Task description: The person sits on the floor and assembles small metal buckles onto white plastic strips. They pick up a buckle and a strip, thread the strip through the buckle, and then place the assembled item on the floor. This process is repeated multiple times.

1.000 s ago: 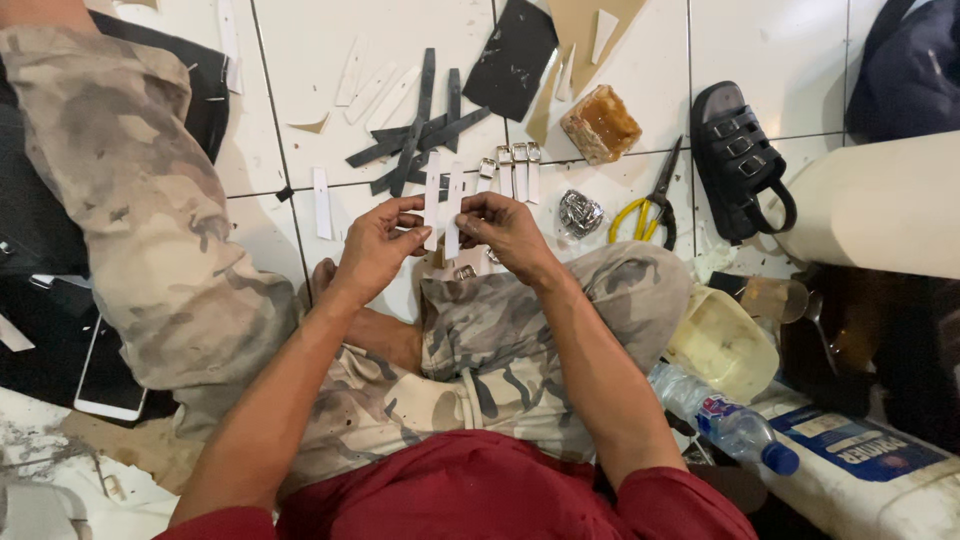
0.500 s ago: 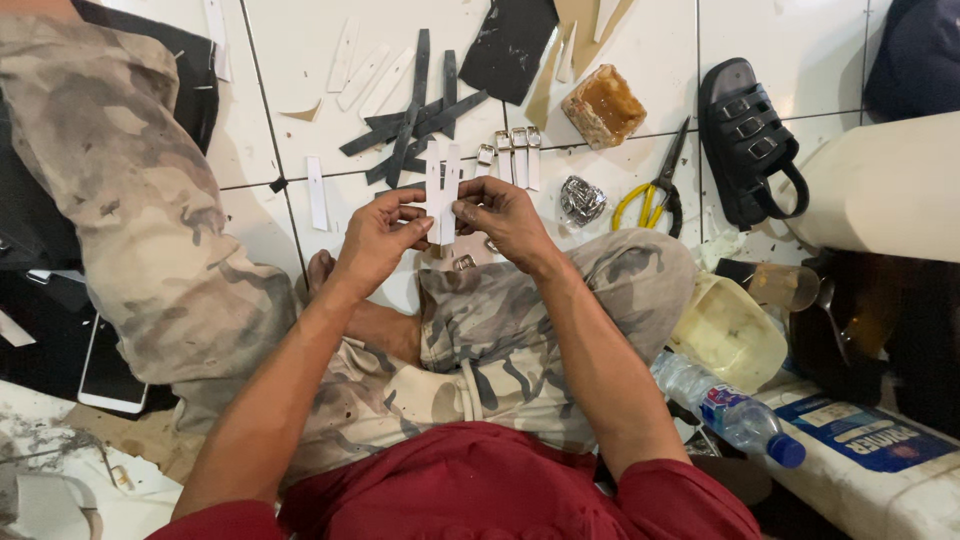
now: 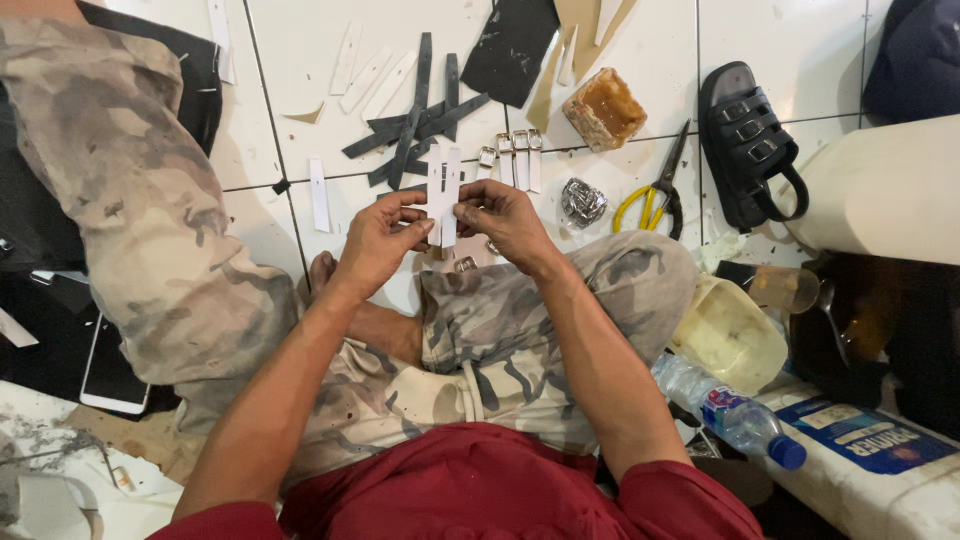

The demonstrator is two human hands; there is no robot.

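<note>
At the centre of the frame, the left hand [image 3: 378,240] and right hand [image 3: 505,218] both pinch a pair of thin white flat strips [image 3: 443,195], fingers closed on their lower ends. The strips look light, fairly stiff yet bendable, best gripped by the edges. Above them on the white tiled floor [image 3: 300,60] lie matte black strips [image 3: 415,125] and yellow-handled scissors [image 3: 655,190].
</note>
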